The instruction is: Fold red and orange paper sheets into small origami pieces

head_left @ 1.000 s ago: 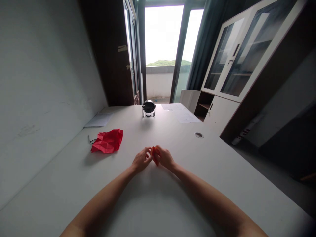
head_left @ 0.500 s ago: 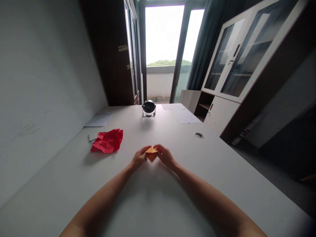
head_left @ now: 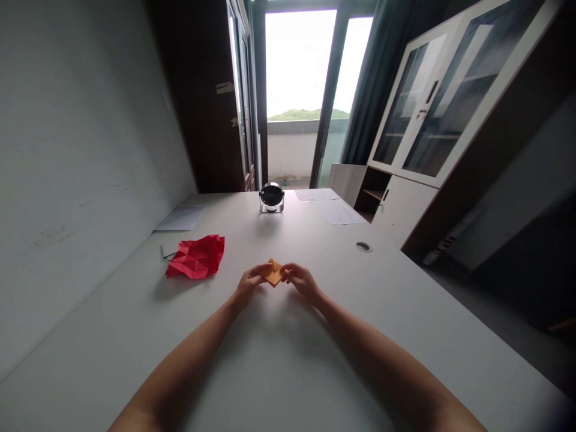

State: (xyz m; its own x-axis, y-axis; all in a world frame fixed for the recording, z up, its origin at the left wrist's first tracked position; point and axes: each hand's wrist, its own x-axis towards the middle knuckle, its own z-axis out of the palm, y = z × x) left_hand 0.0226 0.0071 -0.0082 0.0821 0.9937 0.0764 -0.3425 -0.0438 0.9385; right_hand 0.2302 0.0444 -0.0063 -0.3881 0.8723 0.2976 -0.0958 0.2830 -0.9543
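Observation:
A small folded orange paper [head_left: 273,275], shaped like a diamond with a slit at its top, is held between my two hands over the white table [head_left: 288,348]. My left hand [head_left: 250,283] pinches its left corner, thumb on top. At the right corner, my right hand [head_left: 302,281] grips the edge with fingertips and thumb. A creased sheet of red paper [head_left: 196,258] lies to the left, apart from both hands. The undersides of the orange paper and some fingertips are hidden.
A round black device on a silver stand [head_left: 271,197] is at the table's far end. Paper sheets lie at the back left [head_left: 180,217] and back right [head_left: 339,211]. A cable hole [head_left: 363,246] is on the right. A wall borders the left side.
The orange paper went from narrow and edge-on between close hands to a flat, open diamond facing up. My left hand has moved left, widening the gap between my hands.

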